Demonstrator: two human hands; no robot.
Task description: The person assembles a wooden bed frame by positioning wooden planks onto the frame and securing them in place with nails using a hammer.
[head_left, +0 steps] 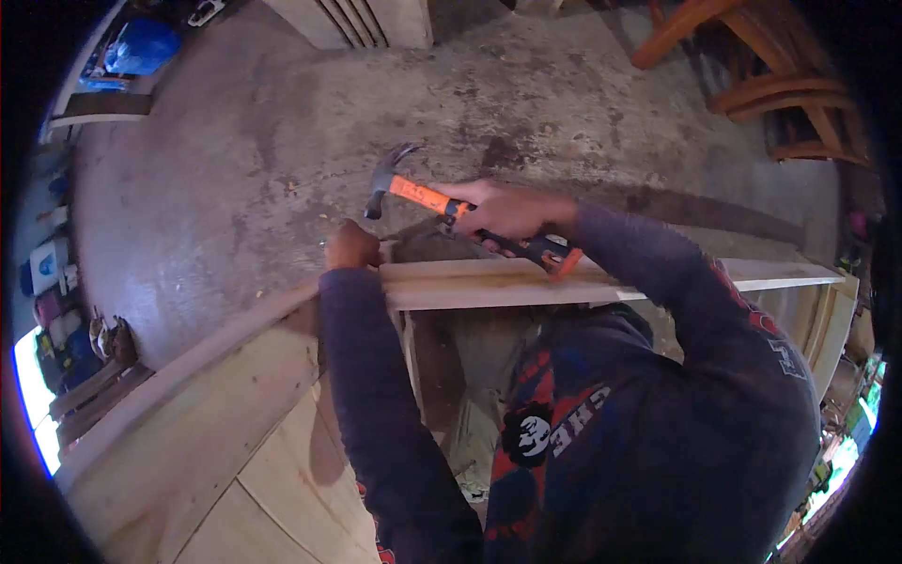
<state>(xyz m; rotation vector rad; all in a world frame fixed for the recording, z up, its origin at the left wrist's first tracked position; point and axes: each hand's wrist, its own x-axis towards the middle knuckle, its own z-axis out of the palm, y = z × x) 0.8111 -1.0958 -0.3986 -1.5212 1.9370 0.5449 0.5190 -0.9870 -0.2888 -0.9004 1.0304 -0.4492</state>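
Note:
My right hand [507,209] is wrapped round the handle of a claw hammer [418,194] with an orange and black grip. The dark hammer head is up and to the right of my left hand, apart from it, with the claw pointing away from me. My left hand [352,246] is closed at the corner of a pale wooden frame [451,284]. Its fingertips are pressed together, and whatever they may hold is too small to make out. A wooden panel [272,451] adjoins this corner at the lower left.
Beyond the frame lies a stained concrete floor [235,188]. A pale wooden piece [399,23] stands at the far side. Brown wooden furniture [780,85] is at the upper right. A blue bundle [141,47] sits on a shelf at the upper left, with assorted items along the left edge.

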